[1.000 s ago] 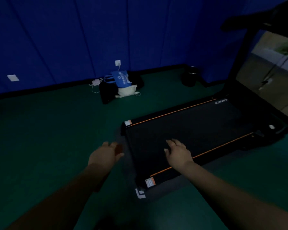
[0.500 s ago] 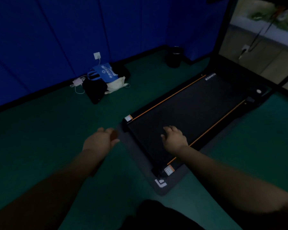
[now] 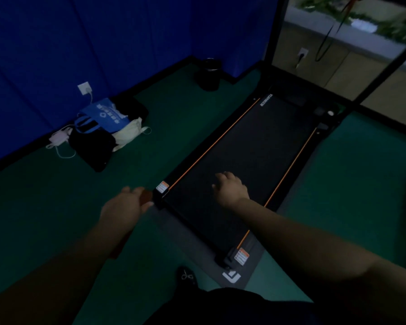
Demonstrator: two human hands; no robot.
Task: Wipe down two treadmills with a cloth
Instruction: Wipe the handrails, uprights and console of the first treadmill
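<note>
Treadmill [image 3: 244, 151]: just one in view, a flat black deck with two orange stripes, lying on the green floor [image 3: 45, 207] and running away toward the window corner. The right hand [image 3: 231, 190] is over the rear half of the belt, palm down, fingers curled loosely; whether a cloth sits under it cannot be told in this dim light. The left hand [image 3: 124, 207] hangs over the floor just beside the deck's rear left corner, fingers relaxed, gripping nothing visible. By the blue wall [image 3: 56, 43]: one blue tote bag [image 3: 106, 116], one black bag [image 3: 94, 146], one pale bag [image 3: 128, 133]. One dark bin [image 3: 209, 73] stands in the corner.
</note>
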